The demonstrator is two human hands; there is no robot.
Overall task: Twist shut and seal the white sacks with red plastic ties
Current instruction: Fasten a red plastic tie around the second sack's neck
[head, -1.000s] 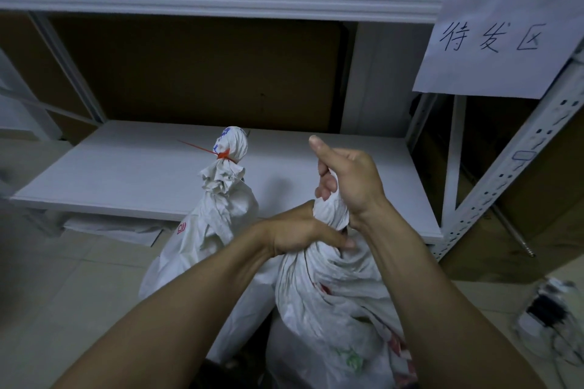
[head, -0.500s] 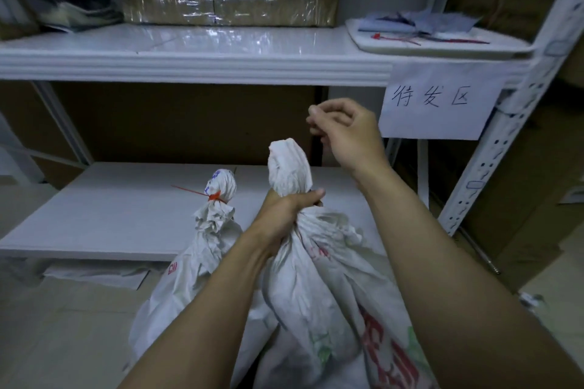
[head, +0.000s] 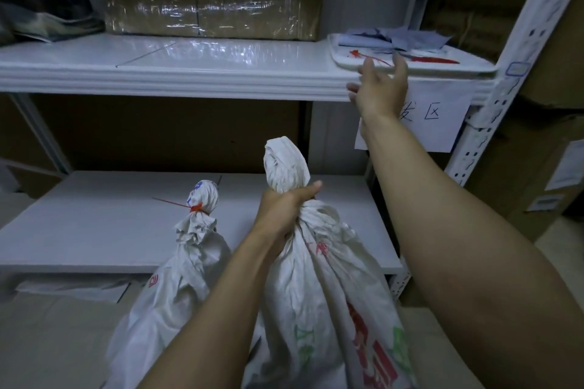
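- Our left hand (head: 286, 208) clenches round the twisted neck of the nearer white sack (head: 316, 278), whose bunched top stands upright above the fist.
- Our right hand (head: 379, 88) is raised with fingers spread, holding nothing, at the front rim of the white tray (head: 474, 69) on the upper shelf (head: 189, 54); red ties (head: 436, 59) lie in that tray.
- Just left, a second sack (head: 177, 287) stands already bound with a red tie (head: 197, 208), before the lower shelf (head: 94, 230).

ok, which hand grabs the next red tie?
Right. The right hand is open, up at the tray of red ties; the left hand grips the twisted neck of the untied sack.
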